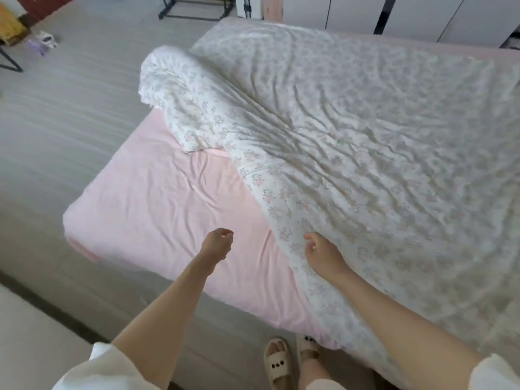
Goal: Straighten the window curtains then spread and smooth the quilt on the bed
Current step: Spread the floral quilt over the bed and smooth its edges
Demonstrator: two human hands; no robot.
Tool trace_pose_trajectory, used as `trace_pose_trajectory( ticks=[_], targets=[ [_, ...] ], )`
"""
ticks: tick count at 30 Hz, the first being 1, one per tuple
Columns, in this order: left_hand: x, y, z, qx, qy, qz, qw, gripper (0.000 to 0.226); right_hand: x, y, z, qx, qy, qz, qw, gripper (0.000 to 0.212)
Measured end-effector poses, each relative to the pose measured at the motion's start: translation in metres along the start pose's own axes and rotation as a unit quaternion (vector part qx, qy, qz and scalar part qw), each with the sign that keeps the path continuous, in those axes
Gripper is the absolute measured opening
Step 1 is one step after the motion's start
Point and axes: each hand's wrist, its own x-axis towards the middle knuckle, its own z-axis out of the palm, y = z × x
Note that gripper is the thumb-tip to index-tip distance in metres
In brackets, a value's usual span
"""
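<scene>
A white floral quilt (351, 130) lies wrinkled over the right and far part of the bed. Its left corner is folded back into a thick roll (174, 88). The pink sheet (157, 198) shows bare at the near left. My left hand (216, 243) hovers over the pink sheet with loosely curled fingers and holds nothing. My right hand (320, 251) is over the quilt's near edge, fingers loosely curled, gripping nothing that I can see. No curtains are in view.
Grey striped floor (62, 108) runs along the bed's left side. A black metal rack base (194, 12) stands beyond the bed, white cabinet doors (422, 15) at the far right. Small items (42, 42) lie on the floor far left. My slippered feet (289, 358) stand at the bed's edge.
</scene>
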Motion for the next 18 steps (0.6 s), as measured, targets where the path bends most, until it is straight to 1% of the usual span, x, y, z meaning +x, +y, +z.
trace_pose_trajectory(
  ticks=[5, 7, 10, 13, 15, 18],
  targets=[
    [0.042, -0.004, -0.014, -0.046, 0.021, -0.028, 0.998, 0.027, 0.059, -0.029, 0.017, -0.096, 0.037, -0.041, 0.994, 0.044],
    [0.064, 0.001, -0.018, -0.074, 0.028, -0.043, 0.996, 0.028, 0.092, -0.043, 0.022, -0.149, 0.064, -0.068, 0.984, 0.046],
    [0.107, 0.016, -0.024, -0.111, 0.048, -0.066, 0.99, 0.028, 0.151, -0.068, 0.029, -0.197, 0.087, -0.119, 0.969, 0.051],
    [0.152, 0.036, -0.031, -0.124, 0.075, -0.072, 0.987, 0.03, 0.208, -0.093, 0.036, -0.252, 0.105, -0.165, 0.948, 0.059],
    [0.179, 0.047, -0.036, -0.14, 0.088, -0.07, 0.984, 0.031, 0.239, -0.109, 0.042, -0.277, 0.101, -0.181, 0.938, 0.065],
    [0.215, 0.06, -0.048, -0.168, 0.093, -0.072, 0.979, 0.033, 0.281, -0.131, 0.054, -0.291, 0.084, -0.18, 0.936, 0.075]
  ],
)
